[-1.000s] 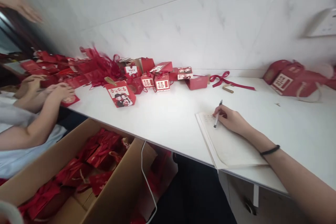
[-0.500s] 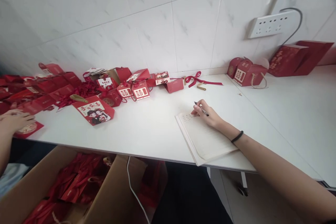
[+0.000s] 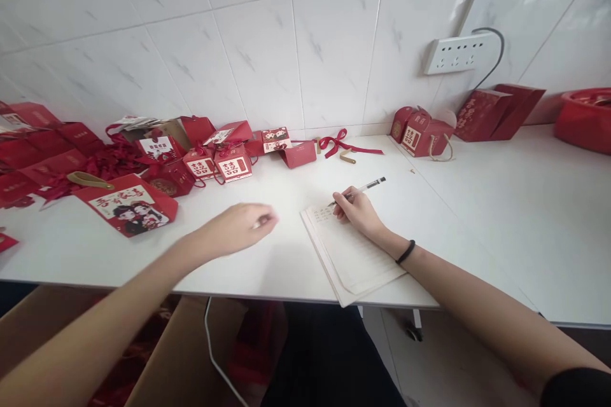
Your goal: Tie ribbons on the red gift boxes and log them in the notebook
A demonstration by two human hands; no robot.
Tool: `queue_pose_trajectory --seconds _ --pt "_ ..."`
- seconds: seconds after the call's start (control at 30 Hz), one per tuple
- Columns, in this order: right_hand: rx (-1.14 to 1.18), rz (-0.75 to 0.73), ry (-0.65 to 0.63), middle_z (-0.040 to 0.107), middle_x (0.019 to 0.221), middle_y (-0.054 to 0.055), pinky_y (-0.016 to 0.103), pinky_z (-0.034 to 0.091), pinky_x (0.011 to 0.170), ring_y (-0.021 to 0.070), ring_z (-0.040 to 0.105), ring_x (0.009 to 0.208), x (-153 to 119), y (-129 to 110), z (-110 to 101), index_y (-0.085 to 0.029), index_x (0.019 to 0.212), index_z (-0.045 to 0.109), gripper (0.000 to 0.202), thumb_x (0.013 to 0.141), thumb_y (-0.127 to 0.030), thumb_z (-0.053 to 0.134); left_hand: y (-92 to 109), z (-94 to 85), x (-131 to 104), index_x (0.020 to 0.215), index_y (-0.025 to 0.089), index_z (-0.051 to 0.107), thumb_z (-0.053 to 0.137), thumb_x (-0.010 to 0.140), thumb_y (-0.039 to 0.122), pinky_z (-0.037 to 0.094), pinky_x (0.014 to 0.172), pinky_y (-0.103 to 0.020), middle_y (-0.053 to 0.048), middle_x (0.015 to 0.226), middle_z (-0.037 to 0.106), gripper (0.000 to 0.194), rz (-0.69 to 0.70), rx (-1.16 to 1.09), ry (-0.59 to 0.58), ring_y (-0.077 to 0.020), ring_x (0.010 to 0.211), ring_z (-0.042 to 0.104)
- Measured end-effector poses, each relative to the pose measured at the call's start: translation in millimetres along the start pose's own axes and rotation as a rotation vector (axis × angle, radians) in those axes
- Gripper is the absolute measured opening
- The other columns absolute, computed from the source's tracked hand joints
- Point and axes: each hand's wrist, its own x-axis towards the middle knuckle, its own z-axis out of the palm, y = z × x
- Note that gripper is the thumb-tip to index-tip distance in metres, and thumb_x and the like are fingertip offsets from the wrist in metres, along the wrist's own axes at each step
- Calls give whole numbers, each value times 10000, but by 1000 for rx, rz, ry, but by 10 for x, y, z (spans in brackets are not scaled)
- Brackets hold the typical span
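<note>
My right hand (image 3: 358,211) grips a pen (image 3: 370,185) slanting up to the right, its tip near handwriting on the upper left of the open notebook (image 3: 353,261). The hand rests on the page, a black band round its wrist. My left hand (image 3: 245,227) hovers left of the notebook. Its fingers are bent and smeared by motion, so their closure and any small contents are unclear. Left of it stands a red box (image 3: 133,203) with a printed couple and a tan strap.
Small red boxes (image 3: 233,165) and ribbons line the wall. A ribbon bow (image 3: 337,143) lies behind the notebook. Farther right are a handled red box (image 3: 420,133), red bags (image 3: 496,111) and a red container (image 3: 585,121). A power strip (image 3: 456,55) hangs on the wall. Below is a cardboard box (image 3: 167,356).
My left hand and forearm have come into view beside the notebook. The pen in my right hand now points up to the right instead of up to the left. The view has shifted rightward.
</note>
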Motion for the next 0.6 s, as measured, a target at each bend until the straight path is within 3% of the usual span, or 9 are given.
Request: queue_pose_trajectory --seconds 0.03,0.1,0.2,0.3,0.43,0.6 --pt "-8 -4 6 596 527 0 186 419 413 100 523 447 -7 1 2 -189 694 430 181 830 -282 506 27 139 277 816 194 674 472 813 313 432 720 -272 -29 847 681 234 39 26 -31 -186 770 606" --pt "-23 -7 13 601 535 2 189 423 431 105 535 465 -8 9 -2 -182 695 459 167 814 -286 509 58 457 788 906 156 659 411 835 239 433 796 -294 -71 937 662 271 100 35 45 -199 869 595" --pt "-52 3 26 605 569 2 193 409 442 107 537 484 15 33 -23 -177 699 493 166 779 -315 537 31 869 1244 979 121 639 385 854 217 425 851 -319 -102 971 629 299 136 -1 102 -203 932 569" --pt "-64 10 40 557 531 -24 199 358 417 104 487 453 38 42 -45 -192 666 466 244 727 -384 605 -50 1040 1333 976 140 643 471 842 312 414 855 -356 -77 898 611 278 187 -24 49 -206 883 569" --pt "-115 -22 48 523 500 -42 202 329 432 94 439 444 39 5 -40 -203 595 405 287 719 -367 604 -119 1011 1292 955 175 642 528 816 364 393 858 -368 -39 856 587 260 242 -50 -5 -196 876 560" --pt "-283 -41 27 422 464 -55 206 274 430 85 353 447 14 -9 -9 -203 531 330 299 703 -299 555 -102 1009 1297 937 190 633 554 793 358 355 887 -373 -26 904 587 234 203 -74 -18 -193 915 547"
